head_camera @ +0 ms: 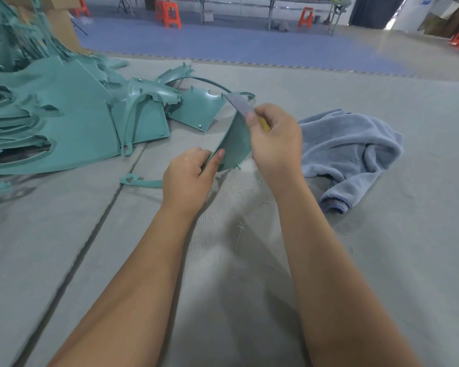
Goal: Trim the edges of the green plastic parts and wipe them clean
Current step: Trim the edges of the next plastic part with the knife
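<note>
A single head-worn wide-angle view looks forward and down, close over the grey mat (382, 260).

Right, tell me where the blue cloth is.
In the head view, the blue cloth lies crumpled on the grey surface, just right of the right hand, untouched.

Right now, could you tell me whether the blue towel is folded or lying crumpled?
Crumpled. The blue towel lies bunched in loose folds on the grey table covering, right of the right hand, one hemmed corner trailing nearer.
</note>
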Demonstrator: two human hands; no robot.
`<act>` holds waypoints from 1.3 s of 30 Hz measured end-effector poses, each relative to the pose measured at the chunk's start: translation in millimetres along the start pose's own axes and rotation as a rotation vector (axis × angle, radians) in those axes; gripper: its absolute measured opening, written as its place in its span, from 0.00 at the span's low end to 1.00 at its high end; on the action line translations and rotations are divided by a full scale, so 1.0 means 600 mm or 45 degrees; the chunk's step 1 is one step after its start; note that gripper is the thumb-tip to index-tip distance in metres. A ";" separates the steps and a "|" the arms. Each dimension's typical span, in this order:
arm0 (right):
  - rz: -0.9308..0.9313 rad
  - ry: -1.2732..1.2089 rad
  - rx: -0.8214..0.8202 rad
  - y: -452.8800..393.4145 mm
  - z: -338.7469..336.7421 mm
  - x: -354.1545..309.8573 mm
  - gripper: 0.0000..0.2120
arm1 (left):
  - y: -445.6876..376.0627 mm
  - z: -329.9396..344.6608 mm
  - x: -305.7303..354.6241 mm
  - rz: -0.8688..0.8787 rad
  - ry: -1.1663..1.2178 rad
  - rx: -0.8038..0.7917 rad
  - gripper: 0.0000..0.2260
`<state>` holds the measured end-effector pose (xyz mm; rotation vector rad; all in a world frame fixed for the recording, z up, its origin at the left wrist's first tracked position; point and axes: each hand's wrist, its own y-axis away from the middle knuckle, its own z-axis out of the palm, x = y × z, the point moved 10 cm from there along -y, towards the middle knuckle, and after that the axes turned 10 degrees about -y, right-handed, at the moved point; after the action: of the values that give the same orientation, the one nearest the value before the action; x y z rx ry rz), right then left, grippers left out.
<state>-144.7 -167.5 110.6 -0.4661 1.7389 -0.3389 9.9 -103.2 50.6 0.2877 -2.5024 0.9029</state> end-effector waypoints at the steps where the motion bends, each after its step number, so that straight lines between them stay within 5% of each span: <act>1: -0.003 0.016 0.001 -0.001 0.000 -0.002 0.08 | 0.000 -0.001 -0.001 -0.002 -0.004 0.002 0.23; 20: 0.015 0.275 -0.035 0.014 -0.015 -0.019 0.10 | 0.001 0.002 0.002 0.006 0.055 -0.027 0.22; 30: 0.026 0.464 -0.235 0.031 0.022 -0.014 0.09 | -0.001 0.000 -0.004 -0.046 0.006 0.003 0.23; 39: 0.182 0.034 -0.392 0.045 0.034 0.023 0.08 | 0.003 -0.004 0.003 -0.018 -0.002 -0.008 0.23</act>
<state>-130.5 -149.7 81.8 -0.5554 1.8470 0.0266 8.5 -100.2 52.3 0.3043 -2.5009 0.8895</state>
